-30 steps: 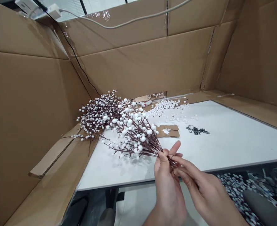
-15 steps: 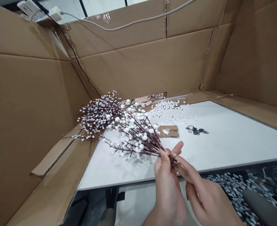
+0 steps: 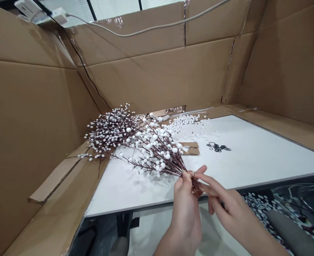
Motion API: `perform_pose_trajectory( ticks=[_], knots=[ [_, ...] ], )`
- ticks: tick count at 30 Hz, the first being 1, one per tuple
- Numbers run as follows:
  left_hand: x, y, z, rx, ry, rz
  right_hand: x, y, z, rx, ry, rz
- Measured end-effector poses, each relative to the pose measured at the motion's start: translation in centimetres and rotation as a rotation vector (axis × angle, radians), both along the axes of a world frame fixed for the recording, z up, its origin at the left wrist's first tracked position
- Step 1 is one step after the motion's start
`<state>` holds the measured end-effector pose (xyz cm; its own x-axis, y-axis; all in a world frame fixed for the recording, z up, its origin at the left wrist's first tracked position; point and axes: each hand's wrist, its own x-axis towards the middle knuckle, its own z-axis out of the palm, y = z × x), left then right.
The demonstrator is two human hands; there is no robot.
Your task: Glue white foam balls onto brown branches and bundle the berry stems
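A bunch of artificial berry sprays, with white round berries on dark brown stems, fans out over the white board. My left hand grips the gathered stem ends from below, its fingers curled around them. My right hand comes in from the right, with its thumb and fingertips pinched at the stems just beside my left hand. The lowest stem ends are partly hidden by my fingers. Behind the bunch lies a second, denser mass of berry sprays.
Loose white berries lie at the board's far edge. Near them are black rubber rings and a small cardboard piece. Cardboard walls surround the white board. A heap of berries lies below its front edge.
The view has shifted slightly, and both hands sit a little further left. My right fingers have closed in on the stems beside my left hand. The bunch stays in my grip.
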<state>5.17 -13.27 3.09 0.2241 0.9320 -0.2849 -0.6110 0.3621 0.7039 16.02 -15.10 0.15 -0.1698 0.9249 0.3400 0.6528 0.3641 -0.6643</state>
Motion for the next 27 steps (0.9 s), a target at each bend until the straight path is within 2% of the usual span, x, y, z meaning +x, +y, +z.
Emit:
perform_pose_trajectory(
  ticks=[6, 13, 18, 23, 27],
  knots=[
    [-0.4, 0.2, -1.0, -0.055, 0.086, -0.001, 1.1, 1.2, -0.6, 0.095, -0.183, 0.025],
    [-0.7, 0.0, -1.6, -0.016, 0.046, -0.05, 1.1, 1.9, 0.1, 0.51, -0.507, -0.079],
    [-0.6, -0.4, -2.0, -0.075, 0.055, -0.053, 1.4, 2.0, 1.1, 0.74, -0.582, -0.038],
    [-0.4, -0.4, -2.3, -0.078, 0.078, 0.02, 1.4, 2.4, 2.2, 0.779, -0.607, 0.049],
    [-0.1, -0.5, -2.1, -0.117, 0.037, 0.077, 1.1, 2.4, 2.2, 0.782, -0.678, 0.063]
  ],
)
